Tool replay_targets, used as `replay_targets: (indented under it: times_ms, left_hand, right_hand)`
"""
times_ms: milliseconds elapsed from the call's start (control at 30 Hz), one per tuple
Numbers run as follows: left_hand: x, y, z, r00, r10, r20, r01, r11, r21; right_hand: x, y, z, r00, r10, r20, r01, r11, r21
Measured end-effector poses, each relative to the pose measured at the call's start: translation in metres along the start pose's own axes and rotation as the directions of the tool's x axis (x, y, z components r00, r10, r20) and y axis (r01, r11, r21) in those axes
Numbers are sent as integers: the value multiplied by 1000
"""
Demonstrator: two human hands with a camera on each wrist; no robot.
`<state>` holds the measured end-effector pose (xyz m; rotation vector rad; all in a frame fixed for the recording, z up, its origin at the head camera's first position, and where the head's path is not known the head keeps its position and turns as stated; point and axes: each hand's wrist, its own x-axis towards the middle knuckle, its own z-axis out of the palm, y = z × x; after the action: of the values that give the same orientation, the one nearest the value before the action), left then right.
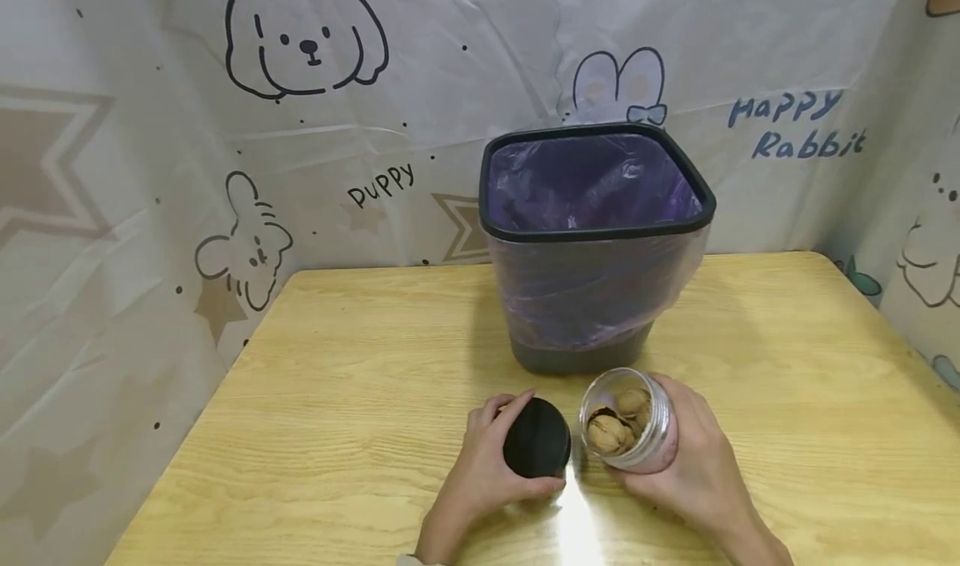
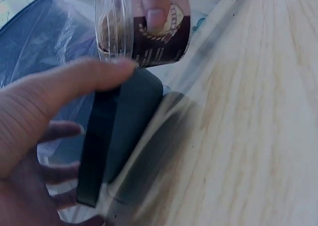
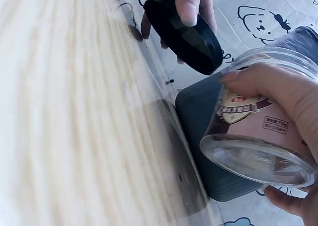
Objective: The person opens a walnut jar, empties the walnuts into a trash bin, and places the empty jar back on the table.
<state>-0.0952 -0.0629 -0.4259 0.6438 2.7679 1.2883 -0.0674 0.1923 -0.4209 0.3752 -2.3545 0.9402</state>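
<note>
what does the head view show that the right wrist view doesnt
Only the head view shows the walnuts inside the jar, the bin's purple liner and the whole table. Only the right wrist view shows the jar's label and clear base. Both show the left hand holding the black lid, the right hand holding the open jar, and the bin.

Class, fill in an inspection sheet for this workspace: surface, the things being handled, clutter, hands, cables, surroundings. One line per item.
Surface: light wooden table, with a bright glare patch near the hands.
Things handled: clear jar of walnuts, open and tilted; black lid off, held beside it.
Clutter: nothing seen.
Hands: left hand grips the lid; right hand grips the jar.
Cables: nothing seen.
Surroundings: dark bin with a purple liner stands behind the jar; cartoon-printed sheet covers the walls.
</note>
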Motion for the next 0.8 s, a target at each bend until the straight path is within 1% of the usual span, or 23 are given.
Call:
replay_targets:
  times_ms: [133, 233, 333, 433, 633, 700, 800]
  left_hand:
    - [1, 0, 0, 1000, -15, 10, 14, 997, 79]
    - [1, 0, -1, 999, -12, 39, 7, 991, 131]
    - [-1, 0, -2, 997, -14, 71, 3, 988, 157]
    - [-1, 0, -2, 995, -23, 99, 6, 985, 170]
    - [-2, -2, -4, 987, -38, 158, 6, 980, 197]
    - [-1, -3, -7, 984, -33, 173, 0, 983, 183]
    - [2, -2, -16, 985, -18, 172, -7, 990, 144]
  right_hand:
    - [4, 3, -2, 999, -2, -33, 2, 1000, 5]
    - [4, 3, -4, 999, 11, -46, -11, 1000, 2]
    - [3, 3, -5, 998, 28, -51, -28, 1000, 1]
    - [4, 3, -8, 998, 24, -63, -24, 1000, -3]
    - [12, 7, -18, 997, -30, -72, 27, 999, -37]
    - [17, 8, -24, 996, -41, -77, 37, 998, -51]
    - [23, 10, -33, 994, -51, -98, 45, 997, -66]
